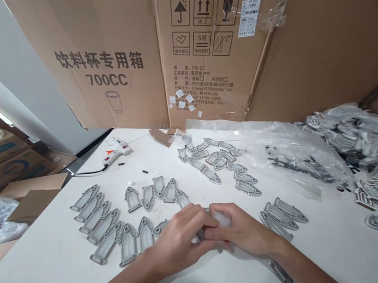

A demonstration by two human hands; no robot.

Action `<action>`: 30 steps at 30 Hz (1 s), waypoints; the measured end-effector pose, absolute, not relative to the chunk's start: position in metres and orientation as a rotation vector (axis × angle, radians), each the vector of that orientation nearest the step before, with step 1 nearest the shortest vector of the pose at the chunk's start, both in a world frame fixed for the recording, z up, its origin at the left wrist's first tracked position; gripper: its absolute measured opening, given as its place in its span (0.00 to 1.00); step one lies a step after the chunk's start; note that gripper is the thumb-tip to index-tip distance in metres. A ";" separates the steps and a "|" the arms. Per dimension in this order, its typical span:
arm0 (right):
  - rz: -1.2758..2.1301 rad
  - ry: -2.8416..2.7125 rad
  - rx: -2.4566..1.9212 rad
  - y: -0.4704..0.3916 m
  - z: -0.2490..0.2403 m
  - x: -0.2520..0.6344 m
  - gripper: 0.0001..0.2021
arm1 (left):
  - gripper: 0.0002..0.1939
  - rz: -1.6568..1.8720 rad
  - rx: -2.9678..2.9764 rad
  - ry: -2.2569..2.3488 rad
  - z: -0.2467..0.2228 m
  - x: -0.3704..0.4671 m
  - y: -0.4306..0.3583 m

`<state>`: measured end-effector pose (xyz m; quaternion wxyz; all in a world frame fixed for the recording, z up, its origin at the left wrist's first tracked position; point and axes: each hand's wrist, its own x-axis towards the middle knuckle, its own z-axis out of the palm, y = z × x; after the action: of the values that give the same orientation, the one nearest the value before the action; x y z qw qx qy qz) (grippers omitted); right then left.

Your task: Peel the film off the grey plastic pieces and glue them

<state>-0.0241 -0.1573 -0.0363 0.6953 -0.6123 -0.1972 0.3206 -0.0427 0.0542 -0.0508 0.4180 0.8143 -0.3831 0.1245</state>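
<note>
My left hand [184,234] and my right hand [233,227] meet over the white table, both closed with their fingertips together. In my right hand, between thumb and fingers, shows a whitish, translucent, rounded item [222,219]; its exact kind is unclear. A sliver of something grey shows beneath my left fingers, mostly hidden. To the left and behind lie several grey arch-shaped pieces [127,244] with pale, window-like centres, set out in curving rows. Another small stack of arch-shaped pieces [287,212] rests beyond my right wrist.
A white glue gun [118,150] with a black cable lies at the table's left edge. Large cardboard boxes [198,81] wall off the back. Plastic bags [295,151] and heaped bagged pieces [352,129] occupy the back right. More loose pieces [202,167] lie mid-table.
</note>
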 end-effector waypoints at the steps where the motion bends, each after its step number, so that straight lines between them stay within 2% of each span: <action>1: 0.712 -0.452 -1.365 -0.158 -0.037 -0.024 0.25 | 0.09 0.291 2.023 -0.943 -0.052 -0.043 0.054; 7: 0.605 -0.506 -1.416 -0.162 -0.033 -0.019 0.21 | 0.06 -0.032 1.893 -0.664 -0.039 -0.044 0.050; 13: 0.541 -0.509 -1.519 -0.169 -0.030 -0.016 0.21 | 0.12 -0.223 1.866 -0.393 -0.022 -0.034 0.052; 19: 0.392 -0.432 -1.579 -0.182 -0.039 -0.004 0.23 | 0.10 -0.294 1.929 -0.473 -0.005 -0.002 0.056; 25: 0.200 -0.215 -1.653 -0.186 -0.048 0.007 0.23 | 0.08 -0.312 1.959 -0.486 -0.012 0.009 0.040; 30: 0.269 -0.268 -1.841 -0.189 -0.044 0.007 0.19 | 0.10 -0.305 2.093 -0.558 -0.017 -0.005 0.037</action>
<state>0.0071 -0.1888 -0.0440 0.5897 -0.7910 -0.1153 0.1157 -0.0049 0.0371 -0.0165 0.4590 0.8501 -0.2265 -0.1238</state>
